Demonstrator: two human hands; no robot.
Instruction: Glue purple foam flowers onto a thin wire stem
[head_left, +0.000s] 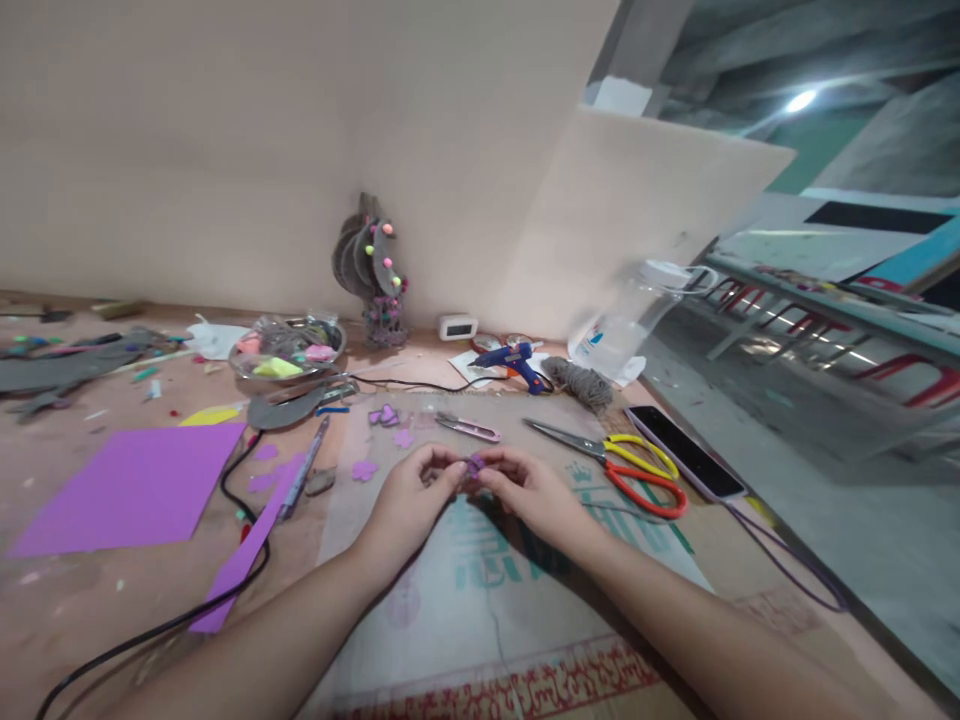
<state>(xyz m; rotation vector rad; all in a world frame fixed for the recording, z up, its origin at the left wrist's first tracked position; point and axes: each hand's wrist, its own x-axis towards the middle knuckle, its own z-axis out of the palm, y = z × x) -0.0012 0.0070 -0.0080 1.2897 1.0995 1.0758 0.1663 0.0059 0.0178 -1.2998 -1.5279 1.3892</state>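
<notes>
My left hand (409, 497) and my right hand (529, 490) meet over a printed sack sheet (480, 590) in the middle of the table. Both pinch a small purple foam piece (475, 464) between fingertips. Its exact shape is too small to make out. More purple foam cut-outs (385, 416) lie just beyond my hands, with a flower-shaped one (364, 469) to the left.
Yellow-and-orange scissors (630, 462), a phone (686, 452), pink snips (469, 427), a blue glue gun (510, 360) and grey yarn (579, 382) lie right and behind. A purple foam sheet (131, 490), foam strip (251, 545), black cable (225, 590) and bowl of scraps (285, 352) sit left.
</notes>
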